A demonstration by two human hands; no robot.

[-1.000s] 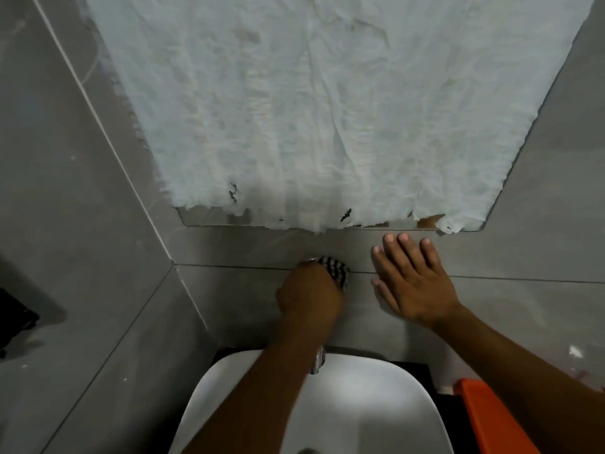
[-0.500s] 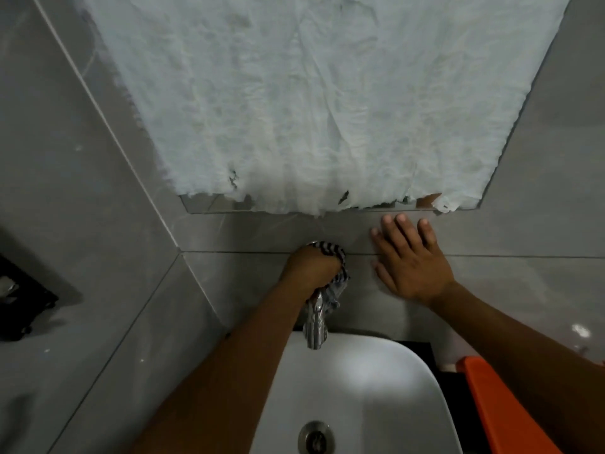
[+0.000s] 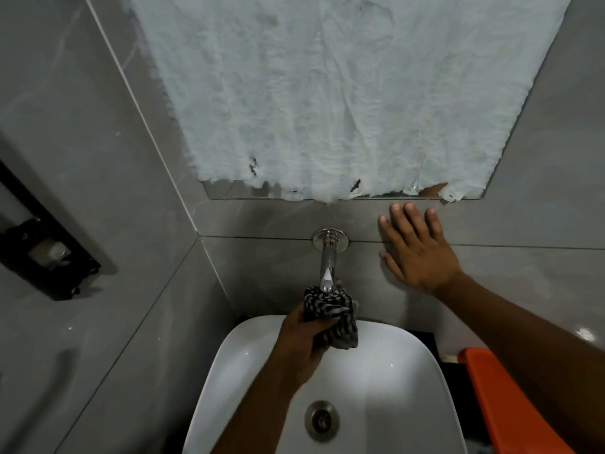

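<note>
A chrome wall tap [image 3: 328, 257] juts out of the grey tiled wall above a white basin [image 3: 409, 371]. My left hand [image 3: 302, 348] grips a black-and-grey striped cloth [image 3: 332, 317] bunched round the tap's outer end, over the basin. My right hand [image 3: 415, 249] lies flat on the wall tiles to the right of the tap, fingers straight and spread. The tap's round wall flange [image 3: 330, 239] is uncovered.
Above the tap a mirror [image 3: 229, 191] is covered with crumpled white paper [image 3: 343, 93], torn along its lower edge. A black holder [image 3: 42, 247] hangs on the left wall. An orange plastic object [image 3: 510, 404] stands to the right of the basin. The drain [image 3: 321, 420] sits mid-basin.
My left hand has slid the cloth from the tap's wall flange down along the spout to its tip. The right hand stays pressed on the wall. The view has tilted down, showing more basin.
</note>
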